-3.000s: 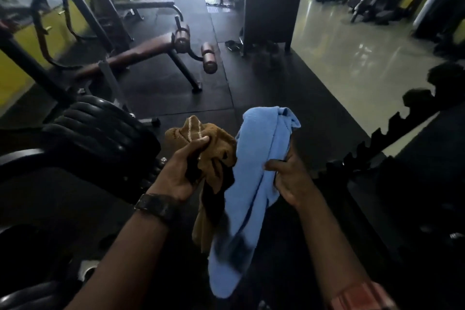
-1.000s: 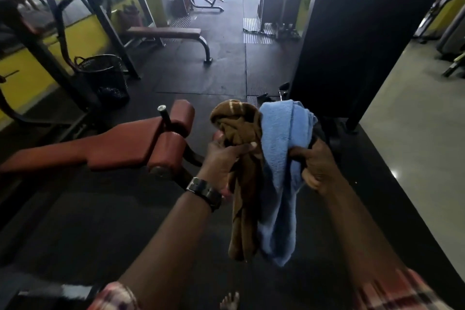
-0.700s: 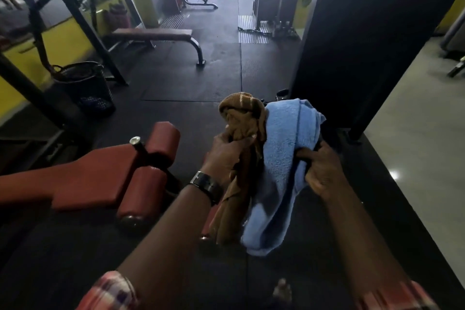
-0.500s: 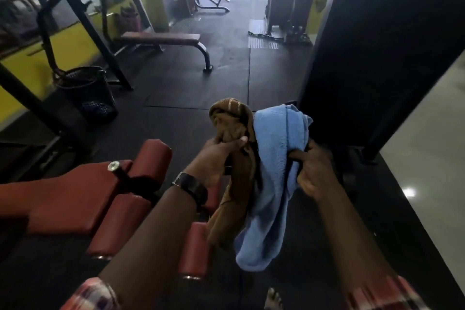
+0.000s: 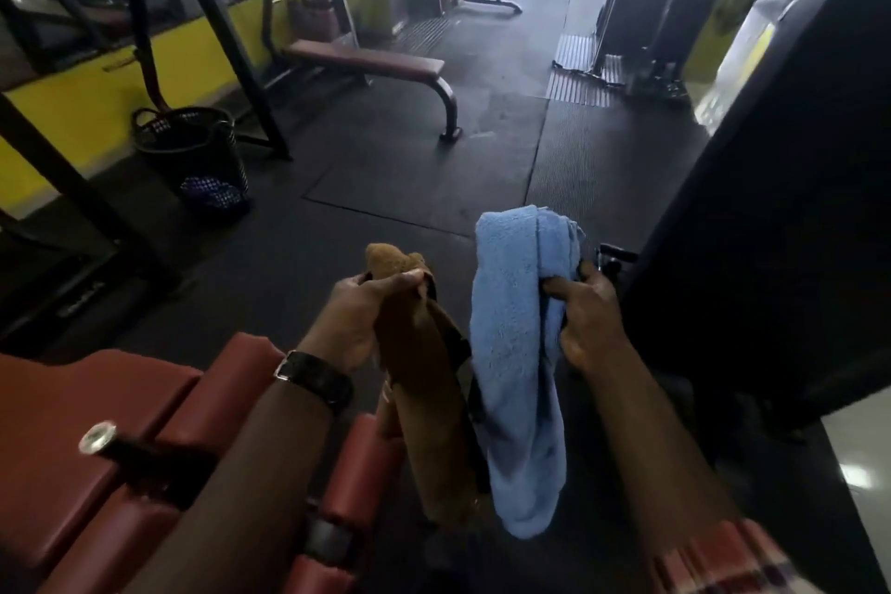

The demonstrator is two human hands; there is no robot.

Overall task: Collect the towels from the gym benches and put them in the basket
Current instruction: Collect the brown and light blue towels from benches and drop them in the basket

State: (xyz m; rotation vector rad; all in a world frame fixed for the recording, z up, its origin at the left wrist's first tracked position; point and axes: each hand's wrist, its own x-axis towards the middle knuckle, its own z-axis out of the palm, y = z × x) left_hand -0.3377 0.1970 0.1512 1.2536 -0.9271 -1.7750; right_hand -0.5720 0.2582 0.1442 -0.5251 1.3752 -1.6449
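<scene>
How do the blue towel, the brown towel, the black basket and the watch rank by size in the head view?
1. blue towel and brown towel: near alike, so I do not rank them.
2. basket: looks smaller, but it stands farther away, so unsure.
3. watch: smallest.

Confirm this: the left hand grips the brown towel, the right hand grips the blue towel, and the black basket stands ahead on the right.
The side is wrong. The head view shows the black basket ahead on the left, by the yellow wall. The rest holds: the left hand grips the brown towel and the right hand grips the blue towel.
</scene>
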